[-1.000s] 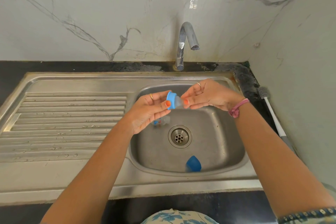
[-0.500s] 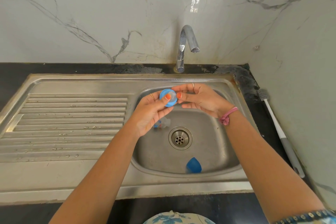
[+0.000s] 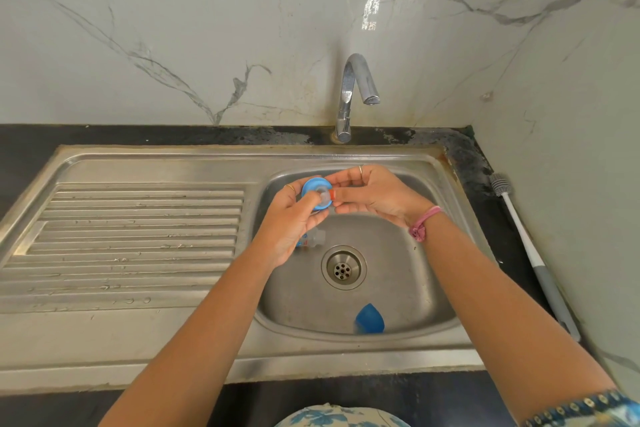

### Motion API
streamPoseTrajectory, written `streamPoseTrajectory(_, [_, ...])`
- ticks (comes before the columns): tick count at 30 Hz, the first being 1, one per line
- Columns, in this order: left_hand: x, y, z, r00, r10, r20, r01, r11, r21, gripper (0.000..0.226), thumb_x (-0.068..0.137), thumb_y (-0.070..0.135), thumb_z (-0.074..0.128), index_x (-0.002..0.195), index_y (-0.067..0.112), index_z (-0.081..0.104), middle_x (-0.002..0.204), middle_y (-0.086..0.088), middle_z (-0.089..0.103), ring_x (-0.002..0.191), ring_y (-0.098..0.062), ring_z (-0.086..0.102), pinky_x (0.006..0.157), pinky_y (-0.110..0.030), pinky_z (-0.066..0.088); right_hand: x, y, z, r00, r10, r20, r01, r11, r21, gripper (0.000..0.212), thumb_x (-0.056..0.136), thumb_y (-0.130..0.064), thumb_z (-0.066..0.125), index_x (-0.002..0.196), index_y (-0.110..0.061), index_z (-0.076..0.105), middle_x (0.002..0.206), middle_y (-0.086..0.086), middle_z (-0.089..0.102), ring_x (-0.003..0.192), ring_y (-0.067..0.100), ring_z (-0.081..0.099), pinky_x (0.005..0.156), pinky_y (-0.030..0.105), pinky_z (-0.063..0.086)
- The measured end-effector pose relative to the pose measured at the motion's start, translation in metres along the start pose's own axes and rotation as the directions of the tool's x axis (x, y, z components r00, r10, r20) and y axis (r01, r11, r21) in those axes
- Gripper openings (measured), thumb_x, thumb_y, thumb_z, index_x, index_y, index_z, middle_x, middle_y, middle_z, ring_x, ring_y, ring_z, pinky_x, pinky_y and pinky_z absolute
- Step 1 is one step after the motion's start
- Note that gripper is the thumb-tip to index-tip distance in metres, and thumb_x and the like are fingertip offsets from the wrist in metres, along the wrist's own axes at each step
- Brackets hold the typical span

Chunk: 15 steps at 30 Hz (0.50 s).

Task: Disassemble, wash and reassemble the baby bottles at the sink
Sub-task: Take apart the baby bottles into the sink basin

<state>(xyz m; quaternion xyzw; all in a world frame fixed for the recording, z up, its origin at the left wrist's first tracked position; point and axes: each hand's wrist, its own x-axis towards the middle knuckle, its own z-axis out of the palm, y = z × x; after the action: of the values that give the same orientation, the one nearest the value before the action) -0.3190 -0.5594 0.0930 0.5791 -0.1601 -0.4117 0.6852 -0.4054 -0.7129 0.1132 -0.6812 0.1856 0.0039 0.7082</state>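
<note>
Blue plastic, the screw ring (image 3: 313,196) of a baby bottle sits held over the back left of the sink basin (image 3: 398,288), with the clear silicone teat (image 3: 325,196) seated in its middle. The left hand (image 3: 294,224) grips the ring, thumb across its face and fingers curled behind. The right hand (image 3: 369,194) pinches the teat at its edge with thumb and forefinger; so each grip is closed on its own part, neither one wide.

The step in hand looks to be parting teat from ring. To do it well, I judge the left should hold the ring steady by its rim, while the right eases the soft teat through evenly, not tugging one side, lest the silicone tear or snap free into the drain (image 3: 343,267).

Below the left hand lies the clear bottle body (image 3: 311,239) on the basin floor, partly hidden. A blue cap (image 3: 370,319) rests at the near wall of the basin. The tap (image 3: 356,90) stands behind, with no water visible. A long-handled bottle brush (image 3: 530,253) lies on the dark desk to the right, well apart.
</note>
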Motion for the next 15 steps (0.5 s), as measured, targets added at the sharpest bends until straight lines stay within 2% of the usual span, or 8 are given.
streamPoseTrajectory(5, [0.003,-0.009,0.001,0.996,0.055,-0.073,-0.050,0.996,0.069,0.030,0.092,0.007,0.060,0.122,0.010,0.058,0.122,-0.012,0.063,0.110,-0.017,0.065,0.092,-0.028,0.054,0.003,0.003,0.007,0.995,-0.049,-0.087,0.038,0.991,-0.125,0.018,0.084,-0.006,0.072,0.099,-0.016,0.070,0.091,0.000,0.073,0.084,0.010,0.069,0.077,0.024,0.058])
streamPoseTrajectory(9, [0.006,-0.012,0.003,0.986,0.125,-0.113,-0.103,0.977,0.185,0.023,0.096,0.008,0.053,0.117,0.013,0.057,0.119,-0.016,0.061,0.103,-0.016,0.063,0.091,-0.036,0.056,0.007,0.005,0.014,0.988,-0.109,-0.113,0.073,0.956,-0.284,0.019,0.082,-0.009,0.073,0.097,-0.015,0.065,0.089,-0.002,0.067,0.079,0.008,0.065,0.076,0.026,0.058])
streamPoseTrajectory(11, [0.007,-0.012,0.004,0.981,0.172,-0.093,-0.141,0.950,0.278,0.023,0.098,0.009,0.049,0.119,0.010,0.055,0.122,-0.017,0.057,0.109,-0.019,0.063,0.089,-0.036,0.057,0.008,0.007,0.016,0.984,-0.134,-0.116,0.083,0.927,-0.365,0.021,0.081,-0.009,0.071,0.099,-0.014,0.061,0.088,-0.002,0.065,0.075,0.006,0.063,0.074,0.025,0.058])
streamPoseTrajectory(15, [0.008,-0.012,0.010,0.968,0.245,-0.059,-0.197,0.881,0.431,0.020,0.098,0.008,0.048,0.117,0.008,0.052,0.126,-0.017,0.050,0.112,-0.024,0.060,0.080,-0.030,0.059,0.009,0.011,0.016,0.989,-0.113,-0.093,0.074,0.935,-0.347,0.021,0.082,-0.006,0.066,0.099,-0.012,0.057,0.094,0.008,0.065,0.080,0.015,0.064,0.077,0.033,0.060])
